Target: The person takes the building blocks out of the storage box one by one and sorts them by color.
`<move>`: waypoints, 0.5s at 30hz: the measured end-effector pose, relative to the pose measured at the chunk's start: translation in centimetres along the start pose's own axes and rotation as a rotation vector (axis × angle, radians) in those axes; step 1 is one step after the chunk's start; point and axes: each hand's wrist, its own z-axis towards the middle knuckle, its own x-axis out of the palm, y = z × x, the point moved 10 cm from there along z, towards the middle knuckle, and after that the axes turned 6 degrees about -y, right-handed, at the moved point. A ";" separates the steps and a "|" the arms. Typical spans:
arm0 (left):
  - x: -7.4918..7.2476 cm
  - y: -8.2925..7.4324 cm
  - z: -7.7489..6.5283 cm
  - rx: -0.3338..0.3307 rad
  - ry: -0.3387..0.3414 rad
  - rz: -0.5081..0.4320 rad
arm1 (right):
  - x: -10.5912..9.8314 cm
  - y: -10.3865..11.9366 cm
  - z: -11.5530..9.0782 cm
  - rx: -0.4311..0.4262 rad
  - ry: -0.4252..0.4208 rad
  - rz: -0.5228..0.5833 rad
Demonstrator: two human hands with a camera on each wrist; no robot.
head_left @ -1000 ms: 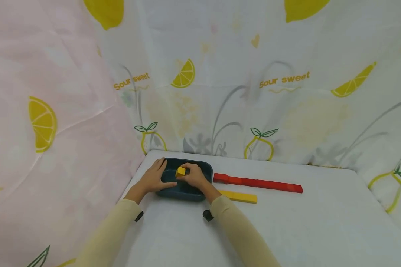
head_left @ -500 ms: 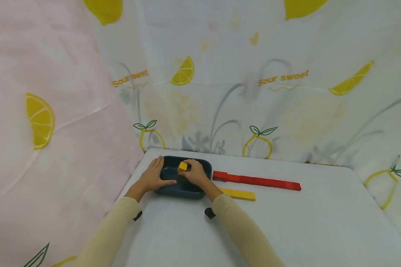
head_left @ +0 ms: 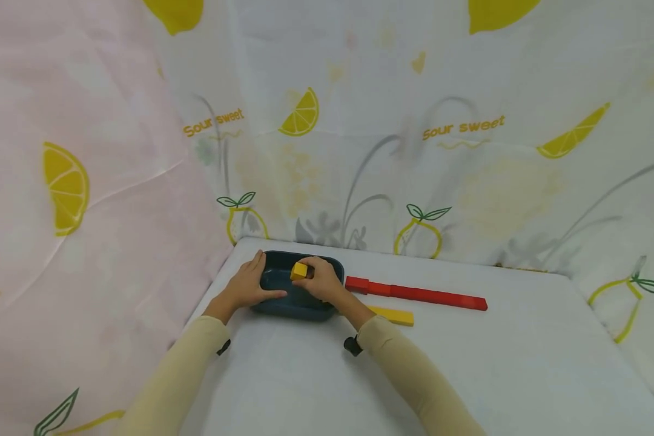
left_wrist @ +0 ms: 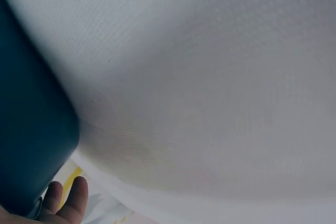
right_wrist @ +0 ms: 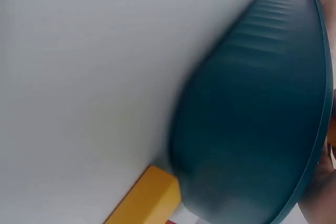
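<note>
A dark teal rectangular dish [head_left: 297,312] stands at the back left of the white table. My left hand [head_left: 249,286] rests on its left side with fingers extended along the rim and the thumb across the front left corner. Over the inside of the dish, my right hand [head_left: 324,280] pinches a small yellow block [head_left: 298,271] between thumb and fingers. The right wrist view shows the dish's outer wall [right_wrist: 252,103] and only a sliver of the held block at the right edge. In the left wrist view two fingertips [left_wrist: 75,200] show beyond the dish's wall.
A row of red blocks [head_left: 425,294] runs rightward from beside the dish. In front of it lies a row of yellow blocks [head_left: 395,315], partly hidden by the right forearm; its end is close to the dish. A lemon-print cloth [head_left: 360,151] hangs behind the table.
My right hand has shifted slightly right with the yellow block, and the right forearm has swung to the right. The left hand keeps its place on the dish; the head view has shifted a little.
</note>
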 end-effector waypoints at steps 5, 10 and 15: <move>0.1 0.1 0.1 -0.012 0.003 0.010 | -0.6 0.6 -0.9 -0.064 0.029 -0.007; 0.1 0.2 0.2 -0.025 0.002 0.019 | -1.8 1.5 -1.6 -0.100 0.059 0.020; 0.1 0.0 0.1 -0.024 0.006 0.021 | -3.1 1.0 -2.3 -0.094 0.067 0.033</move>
